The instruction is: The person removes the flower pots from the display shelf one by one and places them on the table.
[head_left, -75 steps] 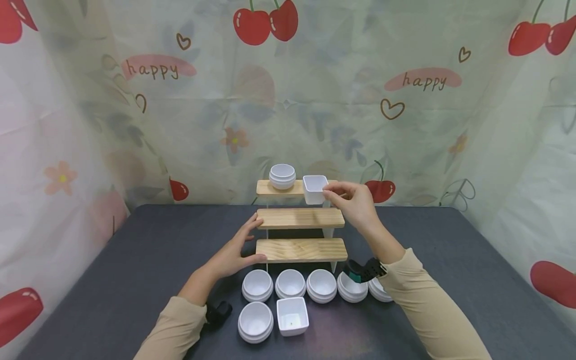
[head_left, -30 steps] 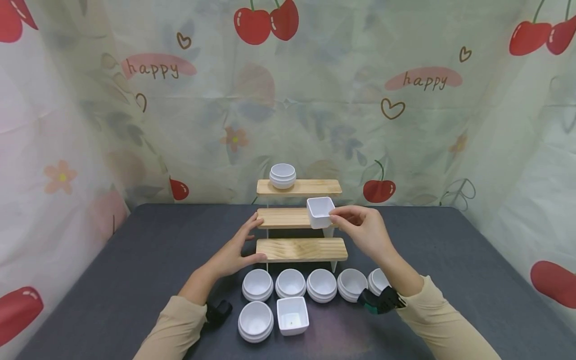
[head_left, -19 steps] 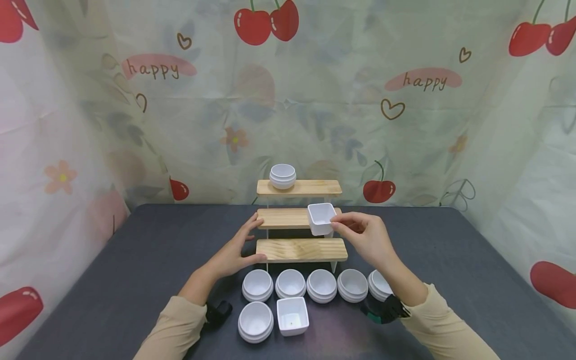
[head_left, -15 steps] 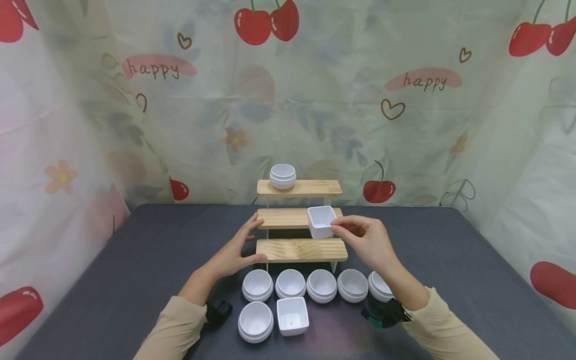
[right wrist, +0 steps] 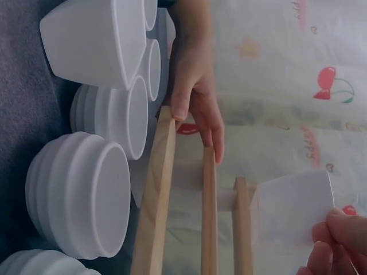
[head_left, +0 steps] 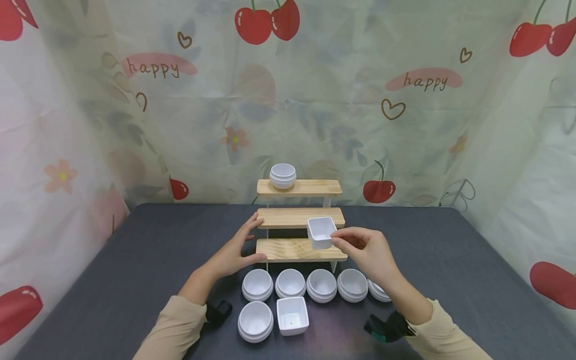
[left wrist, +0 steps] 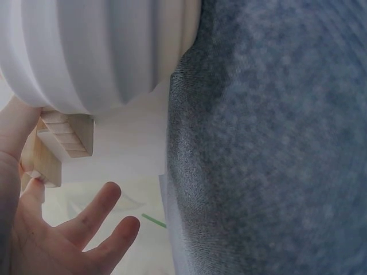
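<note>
My right hand (head_left: pixel 370 254) pinches a small square white bowl (head_left: pixel 320 234) by its right rim, fingertips and thumb on the edge. In the head view this bowl overlaps the middle and lowest boards of a three-tier wooden stand (head_left: pixel 288 250). At the stand's left end rests my left hand (head_left: pixel 230 254), its fingertips on the middle board and its thumb on the lowest one. Two of its fingers reach out straight in the left wrist view. A round white bowl (head_left: pixel 282 176) with a ridged side stands on the top board, left of its middle.
In front of the stand, a row of round white bowls (head_left: pixel 290 283) lines the dark tablecloth (head_left: pixel 135 280). Nearer stand another round bowl (head_left: pixel 255 321) and a square bowl (head_left: pixel 293 316). The right forearm partly covers the row's rightmost bowl (head_left: pixel 378 291). A printed curtain (head_left: pixel 315 75) hangs behind.
My right hand has brought the square bowl from the top board's right side down and toward me, past the middle board. The left hand has stayed on the stand.
</note>
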### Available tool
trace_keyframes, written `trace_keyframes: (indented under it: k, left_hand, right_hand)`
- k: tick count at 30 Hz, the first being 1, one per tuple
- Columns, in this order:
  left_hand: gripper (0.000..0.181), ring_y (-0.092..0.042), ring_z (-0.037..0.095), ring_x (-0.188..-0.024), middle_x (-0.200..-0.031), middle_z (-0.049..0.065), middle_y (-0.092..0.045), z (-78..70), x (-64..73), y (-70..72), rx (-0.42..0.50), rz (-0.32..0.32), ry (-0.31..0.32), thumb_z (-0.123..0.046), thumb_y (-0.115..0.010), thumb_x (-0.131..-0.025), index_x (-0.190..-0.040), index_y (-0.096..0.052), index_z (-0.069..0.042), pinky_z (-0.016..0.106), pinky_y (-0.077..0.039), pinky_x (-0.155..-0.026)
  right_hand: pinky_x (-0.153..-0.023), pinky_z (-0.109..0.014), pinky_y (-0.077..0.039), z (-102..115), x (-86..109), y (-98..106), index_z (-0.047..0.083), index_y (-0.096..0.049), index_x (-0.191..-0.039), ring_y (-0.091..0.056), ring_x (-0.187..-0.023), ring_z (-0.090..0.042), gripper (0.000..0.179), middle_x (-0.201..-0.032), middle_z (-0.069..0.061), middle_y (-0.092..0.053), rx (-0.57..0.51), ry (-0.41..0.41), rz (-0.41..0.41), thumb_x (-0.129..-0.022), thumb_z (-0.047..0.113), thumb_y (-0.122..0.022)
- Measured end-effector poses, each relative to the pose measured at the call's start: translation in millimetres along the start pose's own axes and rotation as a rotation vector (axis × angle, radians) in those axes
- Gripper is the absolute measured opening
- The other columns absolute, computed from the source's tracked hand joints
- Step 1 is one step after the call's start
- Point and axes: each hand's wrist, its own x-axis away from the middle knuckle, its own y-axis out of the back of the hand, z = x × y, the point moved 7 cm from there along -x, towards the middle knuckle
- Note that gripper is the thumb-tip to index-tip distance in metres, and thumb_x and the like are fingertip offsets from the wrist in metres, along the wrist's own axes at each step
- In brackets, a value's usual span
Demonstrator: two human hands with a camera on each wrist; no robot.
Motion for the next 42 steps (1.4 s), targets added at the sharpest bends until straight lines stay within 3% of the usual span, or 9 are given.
trace_keyframes:
  k: [17, 26, 42]
  left_hand:
    - [0.086, -0.03, 0.04, -0.138, -0.158, 0.014, -0.003, -2.3, 0.5, 1.0, 0.009, 0.007, 0.026, -0.022, -0.073, -0.081, -0.148, -0.019, -0.016, 0.053, -0.036, -0.107]
    - [0.085, -0.03, 0.04, -0.138, -0.158, 0.014, -0.003, -3.4, 0.8, 1.3, 0.012, 0.005, 0.017, -0.022, -0.073, -0.081, -0.148, -0.019, -0.015, 0.053, -0.036, -0.107]
    - [0.087, -0.028, 0.038, -0.139, -0.158, 0.014, -0.003, -6.4, 1.3, 1.8, 0.01, 0.008, 0.024, -0.021, -0.073, -0.081, -0.148, -0.019, -0.014, 0.051, -0.037, -0.107]
  right_hand:
    - [-0.065, -0.018, -0.053, -6, 15.6, -8, 0.006, -0.072, -0.094, -0.062, -0.072, 0.001, 0.013, -0.097, -0.013, -0.071, -0.026, -0.012, 0.038, -0.082, 0.012, -0.07]
    - [-0.06, -0.019, -0.051, -8, 25.3, -12, 0.007, -0.073, -0.092, -0.059, -0.066, 0.0, 0.013, -0.089, -0.01, -0.072, -0.014, 0.0, 0.059, -0.082, 0.014, -0.071]
    - [-0.064, -0.018, -0.052, -14, 40.4, -13, 0.007, -0.073, -0.091, -0.061, -0.072, 0.004, 0.012, -0.09, -0.01, -0.072, -0.03, 0.014, 0.092, -0.081, 0.014, -0.072]
